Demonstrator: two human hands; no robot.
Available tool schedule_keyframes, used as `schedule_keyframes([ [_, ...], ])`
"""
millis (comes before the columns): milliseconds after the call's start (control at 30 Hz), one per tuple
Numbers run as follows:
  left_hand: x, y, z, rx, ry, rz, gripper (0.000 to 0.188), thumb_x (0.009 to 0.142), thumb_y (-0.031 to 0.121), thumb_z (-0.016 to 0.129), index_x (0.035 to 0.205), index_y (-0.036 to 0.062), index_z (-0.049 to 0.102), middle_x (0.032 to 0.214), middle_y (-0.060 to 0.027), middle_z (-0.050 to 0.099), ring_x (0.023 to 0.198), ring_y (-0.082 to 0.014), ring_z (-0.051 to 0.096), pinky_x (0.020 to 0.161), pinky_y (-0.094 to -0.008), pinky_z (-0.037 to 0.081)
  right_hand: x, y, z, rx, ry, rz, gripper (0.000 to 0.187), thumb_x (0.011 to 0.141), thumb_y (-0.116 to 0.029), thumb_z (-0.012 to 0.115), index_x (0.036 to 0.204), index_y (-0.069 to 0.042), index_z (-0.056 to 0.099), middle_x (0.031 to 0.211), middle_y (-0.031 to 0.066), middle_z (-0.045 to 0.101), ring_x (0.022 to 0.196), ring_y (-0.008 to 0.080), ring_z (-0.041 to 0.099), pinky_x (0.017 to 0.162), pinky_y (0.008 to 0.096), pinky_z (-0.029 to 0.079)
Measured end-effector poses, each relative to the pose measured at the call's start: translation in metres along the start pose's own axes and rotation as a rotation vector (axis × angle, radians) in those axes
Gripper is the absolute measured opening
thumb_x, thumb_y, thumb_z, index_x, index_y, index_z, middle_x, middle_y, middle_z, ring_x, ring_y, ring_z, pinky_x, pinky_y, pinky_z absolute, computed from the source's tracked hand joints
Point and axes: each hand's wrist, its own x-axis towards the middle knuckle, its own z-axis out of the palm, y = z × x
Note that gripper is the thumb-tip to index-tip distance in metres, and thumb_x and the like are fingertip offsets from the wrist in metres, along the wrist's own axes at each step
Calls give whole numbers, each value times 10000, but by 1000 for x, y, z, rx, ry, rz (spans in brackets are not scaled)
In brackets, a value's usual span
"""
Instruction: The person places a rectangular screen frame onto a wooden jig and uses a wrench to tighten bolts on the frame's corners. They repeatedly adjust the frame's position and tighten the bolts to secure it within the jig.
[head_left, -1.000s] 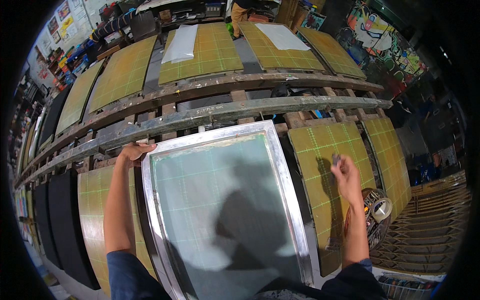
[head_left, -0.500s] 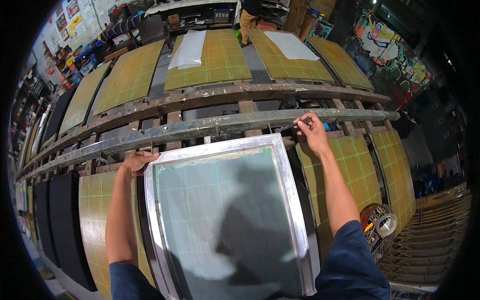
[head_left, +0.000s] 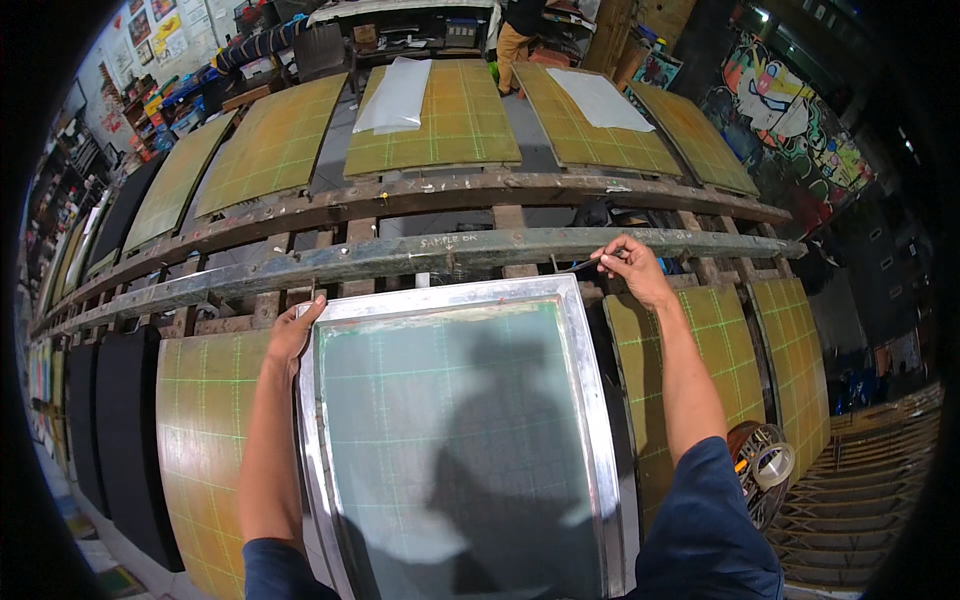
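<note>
A silkscreen frame (head_left: 440, 297) with a silvery metal rim and pale green mesh lies in front of me. My left hand (head_left: 292, 332) grips its far left corner, thumb up on the rim and fingers partly out of sight at the side. Just beyond the far right corner, my right hand (head_left: 634, 270) pinches a thin dark tool (head_left: 586, 265). Its slender end points left toward the gap between that corner and the metal rail (head_left: 370, 253); what the tip touches is too small to tell. Dark shadow falls over the mesh.
Yellowish-green gridded boards (head_left: 205, 400) flank the frame, and more stand beyond the rails, two with white sheets (head_left: 398, 92). Black boards (head_left: 140, 440) are at left. A round basket (head_left: 758, 490) with a tape roll sits at right. Another person (head_left: 514, 45) stands far back.
My left hand has shifted from the rim's far edge onto the corner's side. My right hand has turned, so the thin tool now points left and shows more fully. The view has tilted slightly.
</note>
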Motion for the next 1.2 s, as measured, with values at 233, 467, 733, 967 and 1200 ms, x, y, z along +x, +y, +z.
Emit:
schedule_keyframes([
  [233,2,-8,-9,57,55,50,627,894,481,766,1232,-26,620,1165,-104,692,1036,-180,641,937,-316,486,17,-67,81,-535,-202,-112,135,940,-77,685,1070,-42,690,984,86,752,885,158,704,749,325,541],
  [467,2,-17,-6,45,163,128,640,856,447,820,1233,-23,606,1104,-105,695,1016,-176,623,915,-311,477,23,-92,136,-750,16,-243,175,948,-72,665,1122,-47,668,927,86,721,818,132,664,710,315,537],
  [733,-3,-4,6,5,78,83,618,867,456,805,1197,-29,610,1083,-100,702,981,-165,630,912,-318,487,2,-30,45,-94,163,-104,98,1037,-69,553,1132,-58,534,1005,92,692,808,123,635,703,270,536],
  [967,-7,0,3,-5,68,61,699,855,462,813,1252,-62,576,1137,-132,693,1016,-192,644,923,-337,499,-1,-4,41,118,197,-3,74,1045,-105,564,1104,-70,536,1069,118,701,835,143,664,709,273,554],
  [1200,8,-19,-7,24,130,72,717,840,465,825,1255,-67,583,1112,-135,698,1002,-214,647,931,-352,501,11,-47,69,-275,7,-37,85,1026,-124,584,1073,-54,575,1020,100,752,814,147,676,683,286,528],
])
